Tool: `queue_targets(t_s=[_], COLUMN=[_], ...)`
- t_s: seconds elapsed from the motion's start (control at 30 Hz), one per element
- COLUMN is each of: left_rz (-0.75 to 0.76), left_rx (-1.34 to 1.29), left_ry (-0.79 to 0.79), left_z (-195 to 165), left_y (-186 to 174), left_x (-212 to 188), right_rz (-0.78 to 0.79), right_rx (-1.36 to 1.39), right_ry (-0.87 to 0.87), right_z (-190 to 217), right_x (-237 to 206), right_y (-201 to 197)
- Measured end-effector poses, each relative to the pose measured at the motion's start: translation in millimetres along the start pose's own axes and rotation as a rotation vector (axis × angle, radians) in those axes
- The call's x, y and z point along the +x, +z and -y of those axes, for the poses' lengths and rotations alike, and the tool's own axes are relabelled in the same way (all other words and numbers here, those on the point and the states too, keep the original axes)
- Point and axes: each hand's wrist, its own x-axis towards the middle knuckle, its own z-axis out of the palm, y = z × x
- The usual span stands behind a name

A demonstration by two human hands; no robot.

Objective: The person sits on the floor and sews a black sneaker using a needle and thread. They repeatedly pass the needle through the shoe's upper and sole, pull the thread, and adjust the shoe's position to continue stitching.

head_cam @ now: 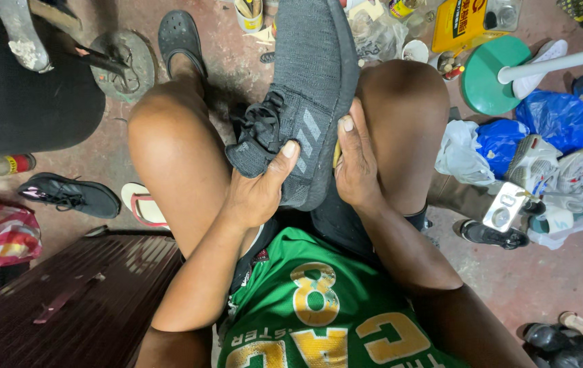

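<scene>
Both hands grip a grey shoe (308, 82) between the knees: left hand (257, 187) closed on its heel, right hand (356, 160) clasping its sole side.

Dark grey sneaker (308, 88) in both hands

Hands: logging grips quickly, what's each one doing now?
Left hand: closed on the grey sneaker.
Right hand: fingers pressed on the sneaker's sole edge.

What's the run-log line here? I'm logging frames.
left hand: grips dark grey knit sneaker | right hand: steadies sole side | sneaker: between knees
</scene>
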Motion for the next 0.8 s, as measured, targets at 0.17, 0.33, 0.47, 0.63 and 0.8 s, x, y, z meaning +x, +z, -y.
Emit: queue_targets(t_s=[0.17,0.33,0.47,0.63,0.8], left_rz=[-0.020,0.042,0.061,-0.094,-0.050], left_rx=[-0.252,-0.105,-0.355,-1.047,-1.272], left_ry=[-0.078,0.004,-0.142,-0.340,-0.183], left_z=[-0.4,4.0,22.1,51.0,58.6], left_y=[3.4,0.0,-5.3,-15.4,-40.2], left_x=[0.6,0.9,-0.8,-7.5,-6.5], right_rz=[0.019,0.063,0.060,0.047,-0.052], right_rx=[-0.167,-0.142,-0.128,0.142,0.172], right_ry=[0.019,0.029,0.048,0.020,0.124], right_z=[25.5,43.1,38.9,24.5,31.0], right_x=[2.1,7.9,8.4,9.9,16.2], right_y=[11.4,20.4,15.4,9.1,-3.5])
